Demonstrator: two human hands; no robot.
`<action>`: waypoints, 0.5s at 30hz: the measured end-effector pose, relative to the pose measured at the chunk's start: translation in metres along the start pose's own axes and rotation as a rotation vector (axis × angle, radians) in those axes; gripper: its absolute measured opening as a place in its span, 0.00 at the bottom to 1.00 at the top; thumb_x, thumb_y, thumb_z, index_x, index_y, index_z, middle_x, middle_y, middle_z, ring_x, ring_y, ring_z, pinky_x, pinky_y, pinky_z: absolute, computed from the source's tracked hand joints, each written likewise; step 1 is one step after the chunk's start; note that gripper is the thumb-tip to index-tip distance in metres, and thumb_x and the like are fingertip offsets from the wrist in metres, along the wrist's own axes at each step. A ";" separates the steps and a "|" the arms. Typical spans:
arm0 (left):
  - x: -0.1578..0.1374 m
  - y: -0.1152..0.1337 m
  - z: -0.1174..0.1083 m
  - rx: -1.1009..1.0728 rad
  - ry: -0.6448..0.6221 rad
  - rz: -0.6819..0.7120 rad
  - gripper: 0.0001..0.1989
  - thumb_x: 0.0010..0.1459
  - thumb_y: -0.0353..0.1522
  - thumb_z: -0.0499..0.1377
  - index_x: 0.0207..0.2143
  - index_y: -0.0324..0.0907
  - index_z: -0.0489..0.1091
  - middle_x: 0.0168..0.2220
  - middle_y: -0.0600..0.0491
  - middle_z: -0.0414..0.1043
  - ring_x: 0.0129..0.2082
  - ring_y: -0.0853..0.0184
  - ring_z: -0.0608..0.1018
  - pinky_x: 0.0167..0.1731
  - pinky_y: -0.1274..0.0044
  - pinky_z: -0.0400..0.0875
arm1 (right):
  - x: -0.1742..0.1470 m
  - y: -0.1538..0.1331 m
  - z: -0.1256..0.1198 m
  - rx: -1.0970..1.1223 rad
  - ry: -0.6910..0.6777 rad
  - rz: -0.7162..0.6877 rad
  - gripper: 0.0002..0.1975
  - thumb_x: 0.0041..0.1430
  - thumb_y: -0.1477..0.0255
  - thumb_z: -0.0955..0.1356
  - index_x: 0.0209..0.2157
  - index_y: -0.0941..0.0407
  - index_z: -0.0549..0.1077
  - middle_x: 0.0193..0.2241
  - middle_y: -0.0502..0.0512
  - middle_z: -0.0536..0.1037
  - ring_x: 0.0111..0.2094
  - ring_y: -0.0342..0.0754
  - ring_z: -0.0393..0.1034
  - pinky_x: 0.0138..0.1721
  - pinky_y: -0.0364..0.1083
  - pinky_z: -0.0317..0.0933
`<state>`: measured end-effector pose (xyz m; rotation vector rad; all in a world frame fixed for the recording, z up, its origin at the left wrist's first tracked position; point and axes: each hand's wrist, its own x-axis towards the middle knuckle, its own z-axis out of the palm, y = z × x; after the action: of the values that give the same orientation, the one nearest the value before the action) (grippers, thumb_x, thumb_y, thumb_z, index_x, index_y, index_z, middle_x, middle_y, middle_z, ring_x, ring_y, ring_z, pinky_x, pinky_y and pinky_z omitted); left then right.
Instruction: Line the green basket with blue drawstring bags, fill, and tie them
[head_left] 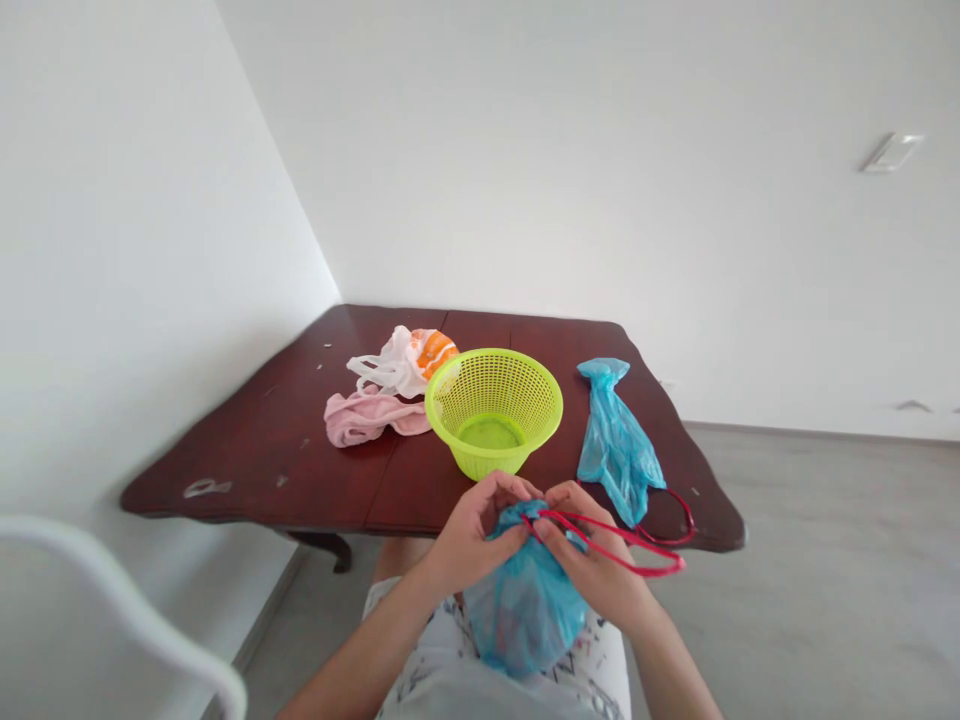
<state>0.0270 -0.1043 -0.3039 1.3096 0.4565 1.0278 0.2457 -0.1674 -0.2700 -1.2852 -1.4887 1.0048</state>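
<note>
A filled blue plastic bag (pixel 529 615) rests on my lap, its neck gathered near the table's front edge. Fingers of my left hand (pixel 487 530) pinch the neck from the left. On the other side, my right hand (pixel 592 545) is closed on a red string (pixel 630 548) that loops out to the right from the bag's neck. What exactly lies between the fingertips is partly hidden. The bag's contents show only as blurred shapes through the plastic. Just beyond my hands stands a lime-green plastic basket (pixel 493 460) with perforated walls.
On the dark red wooden table (pixel 255 440), a pink cloth (pixel 367 415) and a white-and-orange plastic bag (pixel 397 362) lie left of the basket. Another blue plastic bag (pixel 616 440) lies to its right, near the red string. A blurred white curved bar (pixel 127 600) crosses the lower left.
</note>
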 end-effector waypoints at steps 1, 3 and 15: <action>0.001 -0.001 0.000 -0.046 -0.012 -0.010 0.20 0.72 0.44 0.76 0.54 0.44 0.75 0.54 0.45 0.80 0.52 0.60 0.82 0.56 0.69 0.75 | 0.003 0.002 0.001 -0.021 -0.017 0.035 0.14 0.79 0.55 0.75 0.47 0.51 0.79 0.39 0.53 0.82 0.39 0.50 0.75 0.39 0.47 0.67; 0.002 -0.002 -0.002 -0.063 -0.002 -0.057 0.23 0.71 0.48 0.76 0.50 0.43 0.74 0.48 0.49 0.76 0.46 0.64 0.79 0.49 0.73 0.73 | 0.010 0.005 0.001 -0.022 -0.048 0.062 0.13 0.80 0.57 0.74 0.44 0.52 0.79 0.37 0.51 0.81 0.37 0.49 0.73 0.38 0.47 0.65; -0.002 -0.010 -0.015 -0.013 -0.126 -0.372 0.33 0.59 0.60 0.80 0.42 0.43 0.77 0.40 0.52 0.74 0.42 0.62 0.75 0.44 0.73 0.71 | 0.025 -0.010 0.003 0.186 -0.054 -0.018 0.08 0.75 0.62 0.78 0.45 0.52 0.81 0.40 0.53 0.84 0.42 0.50 0.80 0.47 0.49 0.74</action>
<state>0.0178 -0.0961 -0.3177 1.2127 0.5709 0.6347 0.2385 -0.1444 -0.2584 -1.1189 -1.4085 1.1457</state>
